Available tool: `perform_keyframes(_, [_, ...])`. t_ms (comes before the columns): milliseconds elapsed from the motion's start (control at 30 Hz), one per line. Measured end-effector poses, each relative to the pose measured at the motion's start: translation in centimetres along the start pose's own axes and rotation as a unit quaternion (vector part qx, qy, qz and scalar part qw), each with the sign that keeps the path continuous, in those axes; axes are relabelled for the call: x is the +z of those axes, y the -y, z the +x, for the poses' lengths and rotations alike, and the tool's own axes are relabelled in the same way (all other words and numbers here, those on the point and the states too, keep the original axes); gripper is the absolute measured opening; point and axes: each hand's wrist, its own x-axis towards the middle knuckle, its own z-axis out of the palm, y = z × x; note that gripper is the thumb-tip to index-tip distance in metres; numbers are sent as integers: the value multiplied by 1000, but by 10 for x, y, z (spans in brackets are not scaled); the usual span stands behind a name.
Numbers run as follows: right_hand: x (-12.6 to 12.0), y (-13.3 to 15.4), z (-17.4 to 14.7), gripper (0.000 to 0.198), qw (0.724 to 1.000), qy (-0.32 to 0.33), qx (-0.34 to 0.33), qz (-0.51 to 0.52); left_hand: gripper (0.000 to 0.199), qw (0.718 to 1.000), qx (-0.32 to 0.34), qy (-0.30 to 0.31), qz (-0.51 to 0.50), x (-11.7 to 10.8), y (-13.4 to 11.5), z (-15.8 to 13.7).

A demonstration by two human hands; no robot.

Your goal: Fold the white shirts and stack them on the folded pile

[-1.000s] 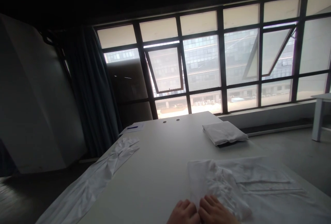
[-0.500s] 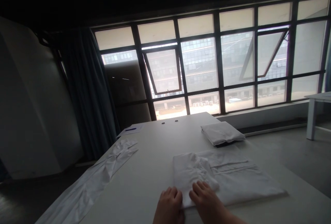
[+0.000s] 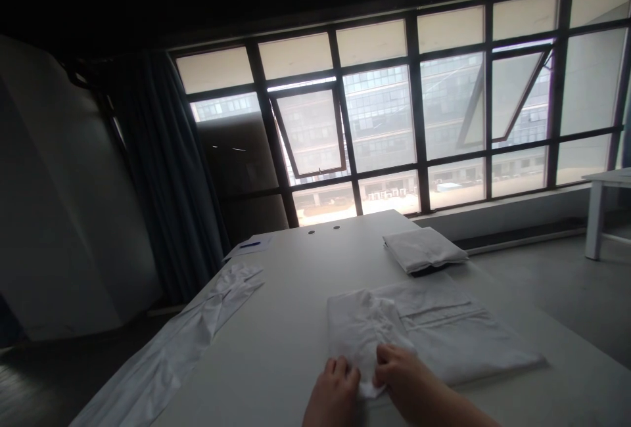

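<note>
A white shirt (image 3: 444, 335), partly folded, lies flat on the table in front of me. Its left part is doubled over and wrinkled, and a long straight seam crosses the right part. My left hand (image 3: 334, 391) is closed at the shirt's near left corner, fingers curled onto the cloth. Just to its right, my right hand (image 3: 401, 374) pinches the near edge, and a small piece of fabric bunches up between the two hands. The thumb of the left hand is hidden.
A folded stack of white cloth (image 3: 424, 249) sits beyond the shirt on the white table (image 3: 290, 295). Loose white fabric (image 3: 172, 355) runs along the left edge. Paper with a blue pen (image 3: 250, 244) lies at the far left. Another white table (image 3: 596, 217) stands at right.
Both hands have shifted slightly to the right along the near edge. My right hand has turned inward and closed on the cloth, which is now gathered between the hands.
</note>
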Motion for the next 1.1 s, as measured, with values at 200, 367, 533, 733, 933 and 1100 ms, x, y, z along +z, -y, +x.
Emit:
perform_keyframes(200, [-14, 1, -9, 41, 1000, 23, -16, 15, 48, 998, 46, 33, 0, 18, 14, -3])
perform_keyframes(367, [-21, -7, -14, 41, 1000, 2, 3, 15, 30, 999, 42, -4, 32, -9, 17, -9])
perform_keyframes(533, [-27, -13, -18, 30, 999, 15, -31, 31, 25, 997, 73, 16, -15, -27, 27, -15])
perform_keyframes(733, [-28, -12, -19, 28, 997, 40, -24, 65, 21, 988, 124, 18, -89, -26, 36, -18])
perform_keyframes(933, [-32, -14, -22, 28, 993, 61, 1, 102, 19, 964, 174, 40, -198, -42, 41, -28])
perform_keyframes(1100, [-27, -19, -26, 25, 995, 48, -12, 88, 16, 946, 154, 27, -284, -56, 45, -45])
